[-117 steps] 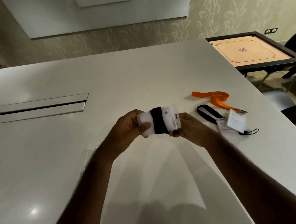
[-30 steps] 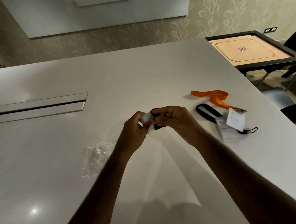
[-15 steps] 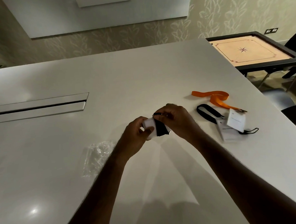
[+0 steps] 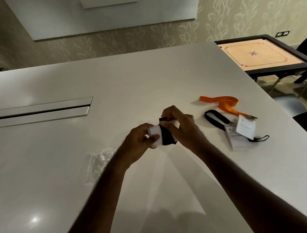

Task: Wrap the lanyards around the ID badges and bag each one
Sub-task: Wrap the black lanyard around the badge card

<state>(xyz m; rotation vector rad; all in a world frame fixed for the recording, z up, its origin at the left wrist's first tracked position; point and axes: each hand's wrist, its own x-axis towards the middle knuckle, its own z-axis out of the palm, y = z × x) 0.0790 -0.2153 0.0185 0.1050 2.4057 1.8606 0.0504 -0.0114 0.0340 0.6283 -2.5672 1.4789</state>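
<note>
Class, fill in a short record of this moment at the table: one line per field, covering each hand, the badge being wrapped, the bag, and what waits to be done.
Left hand: left hand holds the white end of the held badge
Right hand: right hand pinches the black lanyard wound round that badge
Bag: clear plastic bag lies flat on the white table, left of the left forearm
Waiting: orange lanyard and second black lanyard, each with a badge, lie unwrapped to the right
Stage: wrap unfinished, nothing bagged
</note>
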